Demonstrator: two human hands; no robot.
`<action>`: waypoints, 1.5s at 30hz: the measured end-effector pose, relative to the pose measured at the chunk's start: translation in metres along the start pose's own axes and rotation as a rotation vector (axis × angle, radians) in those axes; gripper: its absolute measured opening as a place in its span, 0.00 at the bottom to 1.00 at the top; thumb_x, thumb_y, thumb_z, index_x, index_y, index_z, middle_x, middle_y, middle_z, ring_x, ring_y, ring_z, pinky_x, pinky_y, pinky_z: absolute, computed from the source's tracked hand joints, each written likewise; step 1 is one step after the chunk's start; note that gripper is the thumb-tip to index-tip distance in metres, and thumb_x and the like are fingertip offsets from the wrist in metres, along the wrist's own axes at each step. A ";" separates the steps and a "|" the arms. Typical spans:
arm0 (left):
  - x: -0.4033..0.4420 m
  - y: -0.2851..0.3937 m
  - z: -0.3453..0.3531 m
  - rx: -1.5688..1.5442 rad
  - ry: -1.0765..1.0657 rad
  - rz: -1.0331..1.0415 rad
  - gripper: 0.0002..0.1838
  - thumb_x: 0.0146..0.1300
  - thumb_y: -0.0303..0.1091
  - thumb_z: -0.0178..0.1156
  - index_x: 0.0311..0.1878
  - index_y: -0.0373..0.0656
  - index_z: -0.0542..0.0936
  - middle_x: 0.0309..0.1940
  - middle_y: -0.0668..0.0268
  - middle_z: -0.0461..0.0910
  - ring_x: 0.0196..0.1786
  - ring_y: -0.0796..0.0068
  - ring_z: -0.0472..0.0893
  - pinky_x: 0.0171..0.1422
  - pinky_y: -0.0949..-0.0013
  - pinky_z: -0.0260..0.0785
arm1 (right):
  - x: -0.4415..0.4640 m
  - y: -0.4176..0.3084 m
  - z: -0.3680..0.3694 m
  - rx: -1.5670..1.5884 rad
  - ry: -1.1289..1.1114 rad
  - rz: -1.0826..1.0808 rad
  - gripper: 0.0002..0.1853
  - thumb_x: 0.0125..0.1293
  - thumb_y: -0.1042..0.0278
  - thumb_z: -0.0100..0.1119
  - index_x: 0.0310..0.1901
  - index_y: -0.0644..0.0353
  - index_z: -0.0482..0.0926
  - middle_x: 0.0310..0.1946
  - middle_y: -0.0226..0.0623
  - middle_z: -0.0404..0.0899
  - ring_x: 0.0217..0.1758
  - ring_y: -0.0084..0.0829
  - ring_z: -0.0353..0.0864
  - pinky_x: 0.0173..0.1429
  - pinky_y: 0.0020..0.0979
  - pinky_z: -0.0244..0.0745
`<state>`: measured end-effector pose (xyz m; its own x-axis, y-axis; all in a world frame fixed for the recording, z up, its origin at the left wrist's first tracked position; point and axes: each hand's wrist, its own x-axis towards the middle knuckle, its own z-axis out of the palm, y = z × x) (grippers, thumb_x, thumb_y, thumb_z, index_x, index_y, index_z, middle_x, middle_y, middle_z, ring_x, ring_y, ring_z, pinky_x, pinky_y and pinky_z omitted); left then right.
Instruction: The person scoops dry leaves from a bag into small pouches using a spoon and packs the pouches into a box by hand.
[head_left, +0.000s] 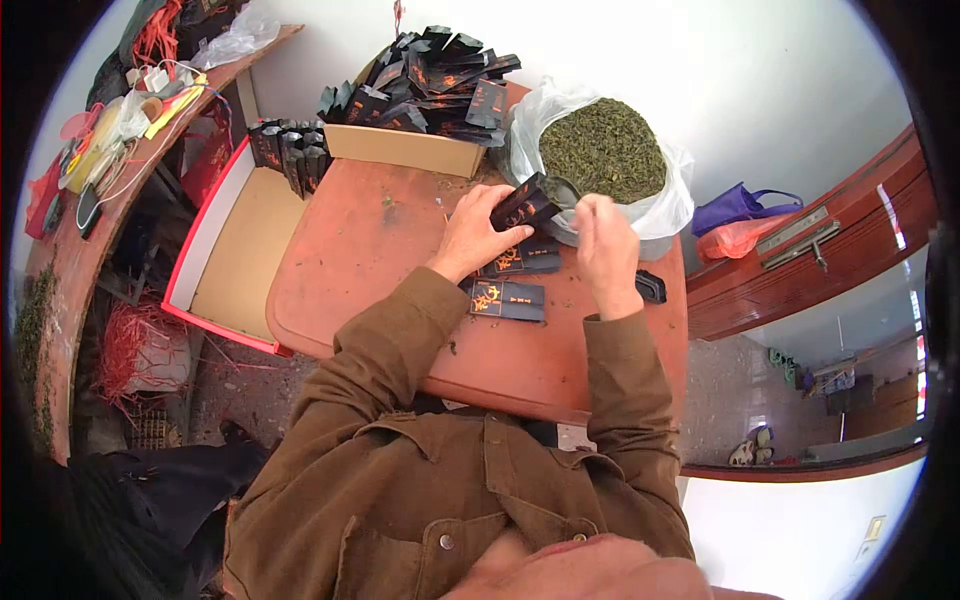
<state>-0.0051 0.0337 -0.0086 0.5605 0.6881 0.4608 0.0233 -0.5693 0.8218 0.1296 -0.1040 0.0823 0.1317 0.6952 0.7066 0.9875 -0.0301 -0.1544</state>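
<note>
The left hand (468, 235) was closed around a black packet (520, 205), its thumb on the near side and its fingers on the far side. The right hand (607, 245), fingers curled in, gripped what looked like a spoon (563, 192), most of its handle hidden in the fist. The packet lay between the two hands, in the left hand's grip; its long axis ran across the person's front, the left end lower and the right end slightly raised toward the spoon. That relation seemed to matter most: the spoon's bowl was right at the packet's right end, though whether it touched the rim or sat inside could not be told.

Just below the held packet, nearer the body, a gold-printed packet (520, 260) lay flat, and closer still another flat packet (508, 300), its long axis also running left to right. A small black object (652, 287) lay to the right of the right wrist. Beyond the spoon stood a clear plastic bag (672, 205) of dried green leaves (605, 150), nearer the right hand than the left.

Farther out, a cardboard box (405, 150) heaped with dark packets (440, 90) stood at the back of the counter (350, 260); at far left, a red-edged box (235, 250) held more packets (290, 150) in its far end.
</note>
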 end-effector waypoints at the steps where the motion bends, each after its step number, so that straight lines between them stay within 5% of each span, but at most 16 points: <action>1: 0.000 0.000 0.000 -0.009 0.009 0.003 0.31 0.51 0.45 0.75 0.57 0.43 0.78 0.50 0.57 0.77 0.57 0.53 0.75 0.63 0.55 0.68 | -0.003 0.001 0.000 0.023 0.020 -0.024 0.08 0.74 0.64 0.55 0.42 0.60 0.77 0.31 0.43 0.80 0.34 0.46 0.81 0.39 0.43 0.76; 13: -0.001 -0.001 0.001 -0.051 0.081 0.154 0.32 0.49 0.42 0.76 0.58 0.44 0.79 0.50 0.56 0.77 0.58 0.52 0.75 0.64 0.55 0.68 | -0.016 0.003 0.002 -0.140 0.071 -0.230 0.04 0.72 0.67 0.57 0.41 0.58 0.77 0.32 0.38 0.80 0.35 0.43 0.80 0.39 0.40 0.76; 15: 0.000 -0.002 0.001 -0.077 0.086 0.144 0.33 0.48 0.43 0.75 0.58 0.44 0.79 0.51 0.56 0.77 0.58 0.51 0.75 0.65 0.55 0.67 | -0.025 0.015 0.006 0.005 0.218 -0.133 0.05 0.74 0.69 0.54 0.39 0.59 0.76 0.31 0.35 0.80 0.31 0.34 0.78 0.37 0.34 0.74; 17: -0.001 0.003 -0.005 -0.055 0.096 0.166 0.33 0.48 0.43 0.75 0.59 0.43 0.78 0.51 0.55 0.77 0.58 0.51 0.75 0.65 0.55 0.67 | -0.042 0.009 0.003 0.523 0.283 0.383 0.07 0.77 0.68 0.52 0.39 0.59 0.74 0.30 0.31 0.80 0.28 0.23 0.73 0.34 0.26 0.69; 19: 0.000 0.003 -0.008 -0.095 0.109 0.167 0.31 0.49 0.41 0.74 0.58 0.43 0.78 0.50 0.56 0.77 0.59 0.52 0.74 0.65 0.55 0.67 | -0.049 0.008 0.006 0.658 0.448 0.400 0.08 0.77 0.68 0.52 0.37 0.58 0.71 0.29 0.31 0.78 0.24 0.16 0.66 0.30 0.19 0.63; 27: -0.025 0.001 -0.099 -0.227 0.302 0.112 0.34 0.47 0.33 0.76 0.59 0.40 0.76 0.51 0.59 0.75 0.57 0.63 0.77 0.59 0.61 0.74 | -0.075 0.049 0.009 0.942 0.614 0.658 0.11 0.70 0.78 0.56 0.33 0.55 0.65 0.22 0.27 0.64 0.22 0.17 0.59 0.25 0.22 0.53; 29: -0.037 -0.028 -0.135 -0.407 0.378 -0.041 0.35 0.48 0.30 0.76 0.62 0.40 0.74 0.53 0.62 0.75 0.57 0.69 0.76 0.58 0.63 0.76 | -0.078 0.057 0.008 0.989 0.647 0.706 0.10 0.70 0.77 0.55 0.33 0.55 0.65 0.21 0.26 0.62 0.21 0.17 0.58 0.25 0.21 0.51; 36: -0.052 -0.176 -0.282 0.055 0.617 -0.266 0.33 0.52 0.29 0.74 0.62 0.37 0.74 0.52 0.59 0.77 0.54 0.68 0.79 0.54 0.65 0.76 | -0.079 0.063 0.007 1.093 0.589 0.669 0.03 0.68 0.75 0.52 0.36 0.56 0.70 0.21 0.24 0.63 0.20 0.16 0.60 0.23 0.20 0.52; 40: -0.046 -0.289 -0.308 0.074 0.644 -0.361 0.31 0.53 0.30 0.73 0.61 0.35 0.74 0.48 0.59 0.82 0.51 0.69 0.82 0.51 0.65 0.77 | -0.079 0.063 0.013 1.042 0.560 0.662 0.04 0.69 0.71 0.51 0.43 0.60 0.74 0.20 0.25 0.66 0.20 0.17 0.61 0.24 0.19 0.53; 45: -0.014 -0.348 -0.307 0.072 0.655 -0.420 0.30 0.55 0.31 0.72 0.60 0.37 0.74 0.45 0.59 0.84 0.48 0.68 0.83 0.52 0.65 0.76 | -0.082 0.067 0.016 1.011 0.543 0.686 0.05 0.71 0.71 0.50 0.45 0.60 0.74 0.21 0.28 0.70 0.21 0.18 0.62 0.25 0.20 0.53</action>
<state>-0.2754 0.3609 -0.1981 -0.1094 0.9650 0.2384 0.1916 -0.2149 0.9577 0.1840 -0.1518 0.0026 0.8226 0.3747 0.4277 0.2423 0.4495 -0.8598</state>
